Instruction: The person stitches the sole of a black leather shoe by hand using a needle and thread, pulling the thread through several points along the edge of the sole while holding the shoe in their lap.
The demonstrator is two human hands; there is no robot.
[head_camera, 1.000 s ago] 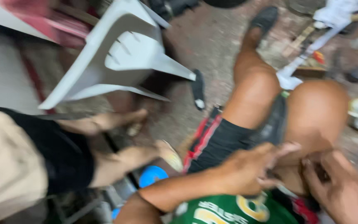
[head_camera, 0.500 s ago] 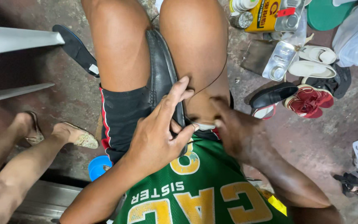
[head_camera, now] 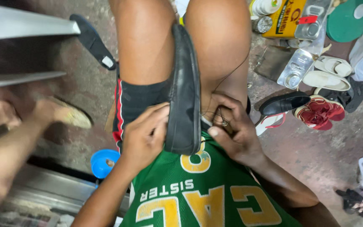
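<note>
From the head camera I see a black shoe (head_camera: 184, 92) wedged on edge between the two bare knees, toe toward twelve o'clock, heel at the waist of the green jersey (head_camera: 202, 193). My left hand (head_camera: 143, 136) lies against the shoe's nine o'clock side, fingers (head_camera: 158, 120) curled around its upper and gripping it. My right hand (head_camera: 236, 128) sits at the shoe's three o'clock side, fingers pinched narrow on something small; I take it for a needle, though I cannot tell, and a thin dark thread (head_camera: 227, 77) runs from it toward one o'clock. I judge the stitching partly done: the thread is in play, yet no finished seam shows. At three o'clock on the floor lie another black shoe (head_camera: 284, 103) and a red shoe (head_camera: 319, 112).
</note>
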